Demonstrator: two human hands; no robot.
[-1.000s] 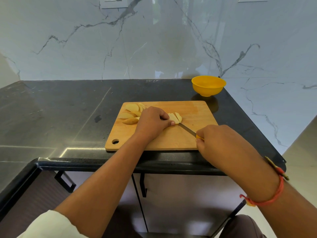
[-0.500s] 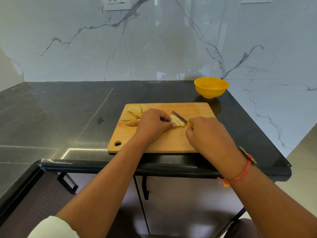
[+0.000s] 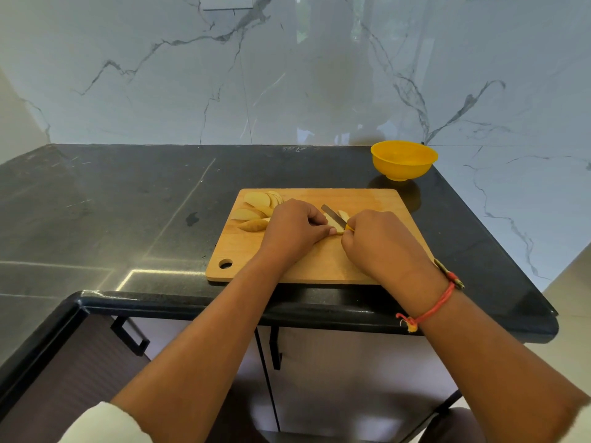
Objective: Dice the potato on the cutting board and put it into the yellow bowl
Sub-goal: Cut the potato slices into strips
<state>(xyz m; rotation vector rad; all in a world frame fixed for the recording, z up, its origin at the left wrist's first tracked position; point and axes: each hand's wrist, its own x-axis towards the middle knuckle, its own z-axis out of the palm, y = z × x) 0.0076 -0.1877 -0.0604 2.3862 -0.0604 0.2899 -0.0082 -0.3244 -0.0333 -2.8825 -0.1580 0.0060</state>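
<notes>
Head view: left hand (image 3: 292,230) pinches half-hidden potato slice (image 3: 338,232), right hand (image 3: 380,241) grips knife (image 3: 332,214), covering its handle.

Cutting board (image 3: 367,199): on counter (image 3: 128,203), near its front edge.
Bowl (image 3: 403,161): on counter, behind board's back right corner.
Potato slices (image 3: 256,209): on board, back left.
Left hand (image 3: 292,228), right hand (image 3: 380,241): over board's middle, side by side; knife (image 3: 332,214) and potato piece (image 3: 335,222) between them.

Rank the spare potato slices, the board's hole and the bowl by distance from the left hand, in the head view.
1. slices: right beside the left hand, on its left.
2. hole: in the near left corner of the board.
3. bowl: off the board, far right.
</notes>
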